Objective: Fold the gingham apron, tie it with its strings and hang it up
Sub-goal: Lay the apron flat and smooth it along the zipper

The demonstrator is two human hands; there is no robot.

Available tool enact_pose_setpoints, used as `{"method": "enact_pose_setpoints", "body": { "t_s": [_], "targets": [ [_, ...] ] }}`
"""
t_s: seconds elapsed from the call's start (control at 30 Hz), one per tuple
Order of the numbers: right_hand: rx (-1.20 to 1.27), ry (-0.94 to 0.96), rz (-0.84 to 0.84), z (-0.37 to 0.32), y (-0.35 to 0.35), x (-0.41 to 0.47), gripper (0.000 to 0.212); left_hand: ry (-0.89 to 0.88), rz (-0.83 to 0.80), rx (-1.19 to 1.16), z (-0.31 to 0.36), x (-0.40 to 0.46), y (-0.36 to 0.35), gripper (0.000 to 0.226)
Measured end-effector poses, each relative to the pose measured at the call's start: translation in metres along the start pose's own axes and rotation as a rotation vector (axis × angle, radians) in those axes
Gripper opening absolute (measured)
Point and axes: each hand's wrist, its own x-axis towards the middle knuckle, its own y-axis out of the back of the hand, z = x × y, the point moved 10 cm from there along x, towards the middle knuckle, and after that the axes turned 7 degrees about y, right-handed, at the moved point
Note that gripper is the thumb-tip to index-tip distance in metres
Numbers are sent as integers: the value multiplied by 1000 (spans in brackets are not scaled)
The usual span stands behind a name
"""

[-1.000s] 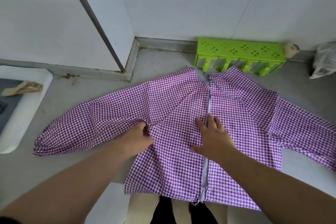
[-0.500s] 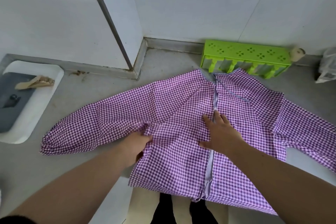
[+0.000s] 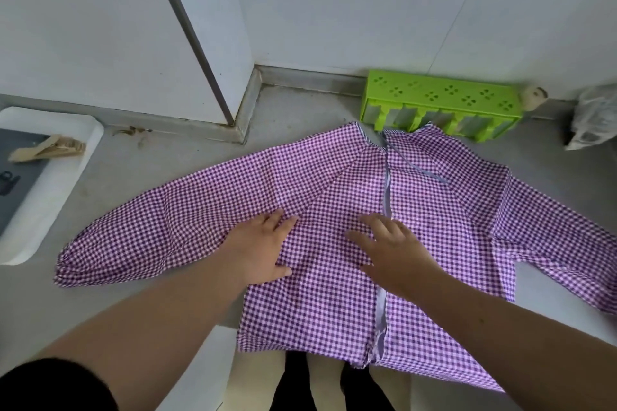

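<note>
A purple gingham apron (image 3: 334, 210) with long sleeves lies spread flat across a grey countertop (image 3: 293, 117), its hem hanging over the near edge and its collar almost touching a green perforated rack (image 3: 440, 100) that stands against the white wall (image 3: 367, 3). The left sleeve (image 3: 143, 237) stretches out toward a white tray (image 3: 66, 177), while the right sleeve (image 3: 561, 243) runs off toward the frame's right edge. Both of the person's hands rest palm-down on the body of the garment, fingers spread and straight, gripping nothing: the left hand (image 3: 260, 243) presses near the left armpit seam, the right hand (image 3: 390, 247) just beside the pale centre opening strip (image 3: 386, 190). Judging by the layout, the work is at its earliest stage, with the cloth being smoothed flat; no fold appears made, the sleeves are not yet tucked in, and folding, tying with the strings and hanging all seem to remain. A thin grey string (image 3: 420, 167) lies loose near the collar. The setting is a plain corner with a white panel (image 3: 207, 27) edged in metal; a crumpled plastic bag (image 3: 591, 120) sits at far right, and a pale wooden clip (image 3: 50, 148) rests in the tray.
</note>
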Motion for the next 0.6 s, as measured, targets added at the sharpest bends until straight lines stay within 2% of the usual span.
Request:
{"method": "enact_pose_setpoints", "body": {
  "t_s": [0.1, 0.2, 0.3, 0.43, 0.6],
  "targets": [
    [-123, 313, 24, -40, -7, -10, 56, 54, -51, 98, -2, 6, -2, 130],
    [-130, 494, -83, -60, -19, -25, 58, 74, -68, 146, -2, 11, 0, 136],
    [-125, 558, -198, -63, -29, -35, 61, 74, -82, 168, 1, 14, 2, 141],
    [-217, 618, -247, -67, -41, -39, 37, 82, -97, 205, 4, 17, 8, 147],
    [-240, 663, -174, -73, -40, -39, 31, 93, -126, 232, 9, 22, 13, 146]
  ]
}}
